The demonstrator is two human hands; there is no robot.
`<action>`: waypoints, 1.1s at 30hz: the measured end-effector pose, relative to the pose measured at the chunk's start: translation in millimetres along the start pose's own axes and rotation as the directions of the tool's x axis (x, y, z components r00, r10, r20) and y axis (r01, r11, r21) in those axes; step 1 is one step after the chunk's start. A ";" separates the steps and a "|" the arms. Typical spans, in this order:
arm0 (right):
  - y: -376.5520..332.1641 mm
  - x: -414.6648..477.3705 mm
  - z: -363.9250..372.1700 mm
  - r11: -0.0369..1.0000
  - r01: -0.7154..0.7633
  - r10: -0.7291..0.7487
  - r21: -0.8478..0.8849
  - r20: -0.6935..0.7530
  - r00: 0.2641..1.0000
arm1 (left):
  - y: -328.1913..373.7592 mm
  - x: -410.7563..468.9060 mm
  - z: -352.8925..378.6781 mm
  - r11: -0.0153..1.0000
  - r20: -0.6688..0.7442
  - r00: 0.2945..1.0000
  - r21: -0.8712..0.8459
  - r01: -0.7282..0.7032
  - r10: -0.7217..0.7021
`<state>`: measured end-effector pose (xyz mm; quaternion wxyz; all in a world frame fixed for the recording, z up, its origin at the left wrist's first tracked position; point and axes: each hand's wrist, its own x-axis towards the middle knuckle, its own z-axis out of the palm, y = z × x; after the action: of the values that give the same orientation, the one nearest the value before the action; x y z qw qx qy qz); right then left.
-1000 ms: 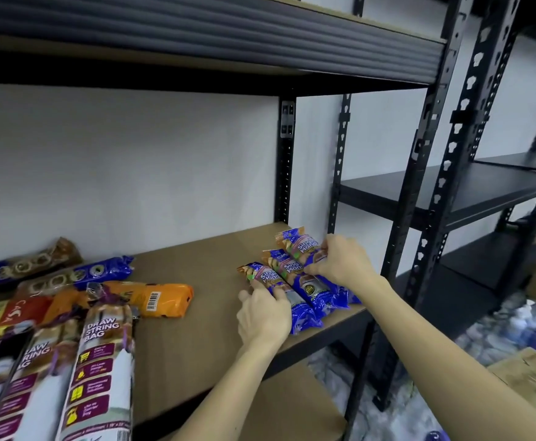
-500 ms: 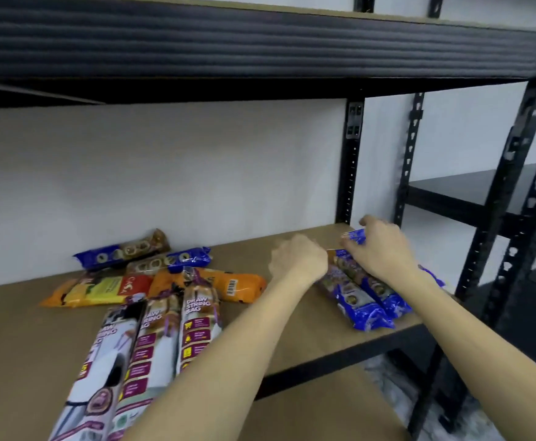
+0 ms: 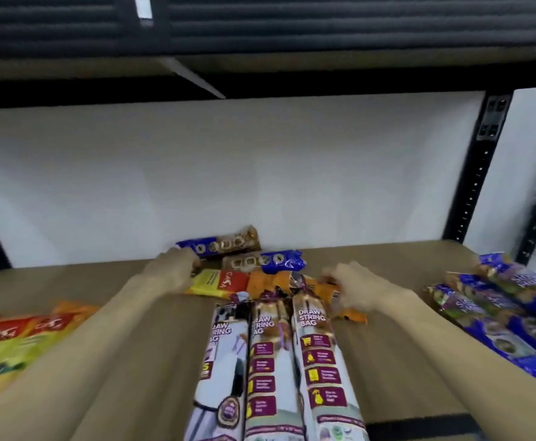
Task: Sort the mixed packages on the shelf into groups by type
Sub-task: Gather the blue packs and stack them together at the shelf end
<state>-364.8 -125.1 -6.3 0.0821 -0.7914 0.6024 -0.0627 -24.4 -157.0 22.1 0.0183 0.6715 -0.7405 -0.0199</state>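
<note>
My left hand (image 3: 172, 271) rests at the left ends of a blue-and-brown biscuit pack (image 3: 222, 245) and a yellow-red packet (image 3: 220, 283); blur hides its grip. A second biscuit pack (image 3: 265, 261) lies just right of them. My right hand (image 3: 354, 288) is curled over an orange packet (image 3: 351, 313) behind three draw string bag rolls (image 3: 273, 361). Three blue snack packs (image 3: 498, 313) lie grouped at the right end. Several yellow-red packets (image 3: 12, 338) sit at the left.
The brown shelf board (image 3: 397, 361) shows bare patches either side of the rolls. The dark upper shelf (image 3: 260, 27) hangs low overhead. A black upright post (image 3: 482, 173) stands at the right rear, with a white wall behind.
Both hands have left the blue snack packs at the right end and moved left to the mixed pile at the back. The view has swung left, revealing the yellow-red packets.
</note>
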 end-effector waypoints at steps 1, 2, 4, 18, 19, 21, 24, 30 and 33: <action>0.0 3.9 4.2 1.000 0.001 -0.001 -0.023 0.003 1.000 | -10.9 1.5 11.6 0.999 0.047 0.998 0.021 -0.033 0.032; 0.2 7.5 6.0 0.999 -0.005 0.005 -0.034 -0.002 1.000 | -19.2 4.4 22.3 0.997 0.082 0.994 0.029 -0.072 0.069; 3.6 11.0 1.5 0.999 -0.031 0.030 0.014 0.005 1.000 | -26.9 9.0 35.4 0.995 0.134 0.987 0.035 -0.090 0.084; 3.7 -9.2 -4.3 0.968 -0.246 0.243 0.045 0.064 0.968 | -35.2 5.8 39.0 0.968 0.110 0.966 -0.127 -0.218 0.232; 1.8 -9.6 -2.6 0.963 -0.270 0.270 0.001 0.051 0.962 | -35.4 1.2 36.5 0.972 0.090 0.972 -0.111 -0.206 0.216; -1.2 -11.9 -5.8 0.950 -0.312 0.312 -0.022 -0.020 0.950 | -34.0 -10.9 31.6 0.984 0.020 0.986 -0.062 -0.165 0.167; -12.2 -22.2 -26.0 0.926 -0.377 0.372 0.002 -0.175 0.912 | -36.9 -35.9 18.4 0.990 -0.124 0.987 -0.086 -0.114 0.103; -131.2 -24.2 -55.9 0.951 -0.271 0.309 0.149 -0.385 0.870 | -86.3 -93.6 -35.2 0.972 -0.247 0.960 -0.223 0.077 -0.133; -220.3 -16.7 -46.5 0.964 -0.115 0.197 0.239 -0.357 0.913 | -128.0 -128.6 -44.8 0.956 -0.305 0.921 -0.237 0.172 -0.241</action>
<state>-170.6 -54.1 84.5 0.0537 -0.7003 0.6583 -0.2709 117.8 -41.7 59.9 0.2092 0.7344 -0.6455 0.0146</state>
